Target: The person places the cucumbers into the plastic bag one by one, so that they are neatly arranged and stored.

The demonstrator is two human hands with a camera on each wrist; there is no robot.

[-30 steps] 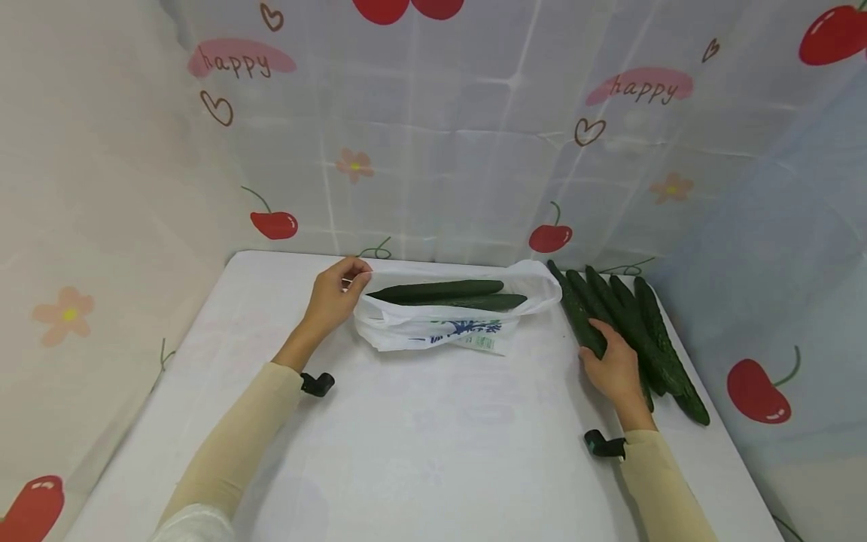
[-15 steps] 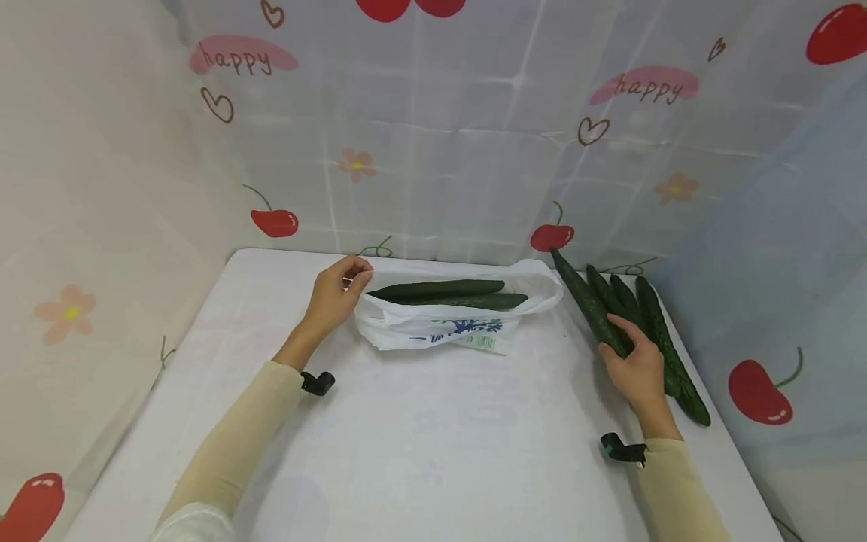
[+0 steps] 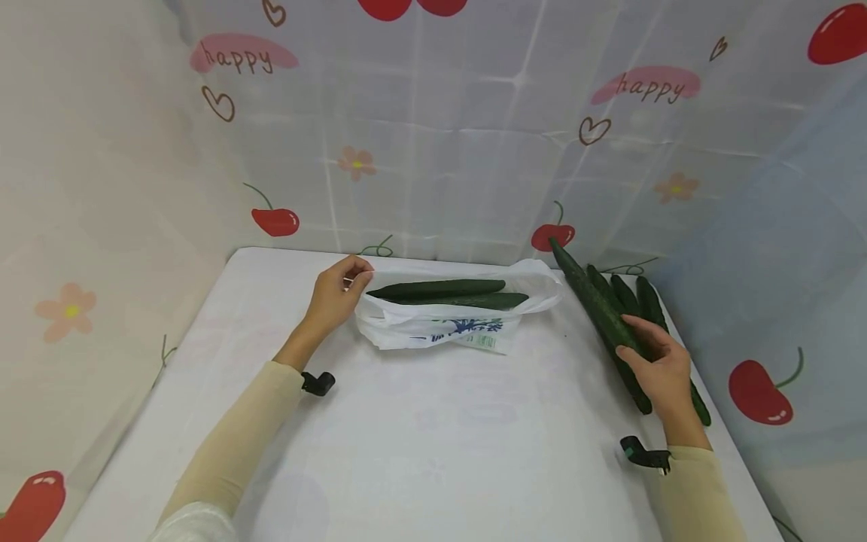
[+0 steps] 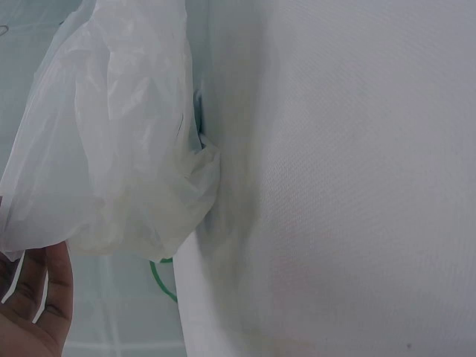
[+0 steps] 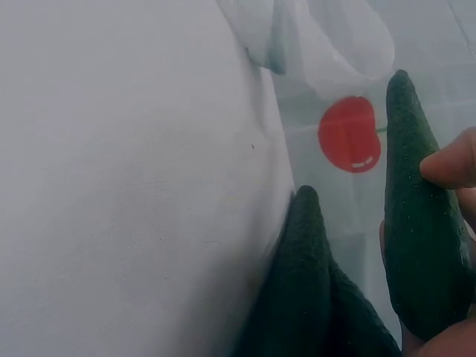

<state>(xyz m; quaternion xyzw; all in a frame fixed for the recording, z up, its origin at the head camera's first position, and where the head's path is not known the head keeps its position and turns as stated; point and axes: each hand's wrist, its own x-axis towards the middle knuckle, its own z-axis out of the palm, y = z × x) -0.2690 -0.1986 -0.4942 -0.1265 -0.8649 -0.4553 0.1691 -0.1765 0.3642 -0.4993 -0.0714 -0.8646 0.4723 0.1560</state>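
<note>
My left hand (image 3: 335, 293) pinches the left end of the rim of a white plastic bag (image 3: 389, 331), which lies with its mouth spread. Two dark green cucumbers rest inside the bag. In the left wrist view, fingers (image 4: 58, 286) are at the edge of the thin plastic. On the right, my right hand (image 3: 662, 369) grips a cucumber (image 3: 591, 293), held raised and slanting, its far tip in front of the wall. The right wrist view has this cucumber (image 5: 416, 223) between thumb and fingers. Other cucumbers (image 5: 294, 290) lie on the table below; the hand partly covers them.
Several cucumbers (image 3: 652, 305) lie side by side along the right edge of the white table (image 3: 433, 436). A printed curtain (image 3: 460, 173) hangs close behind the table, with more sheeting at both sides. Each wrist bears a small black camera (image 3: 318, 384).
My right hand has lifted one cucumber off the row and moved to the right with it. The cucumber's far tip now stands higher in the head view. My left hand and the bag stay put.
</note>
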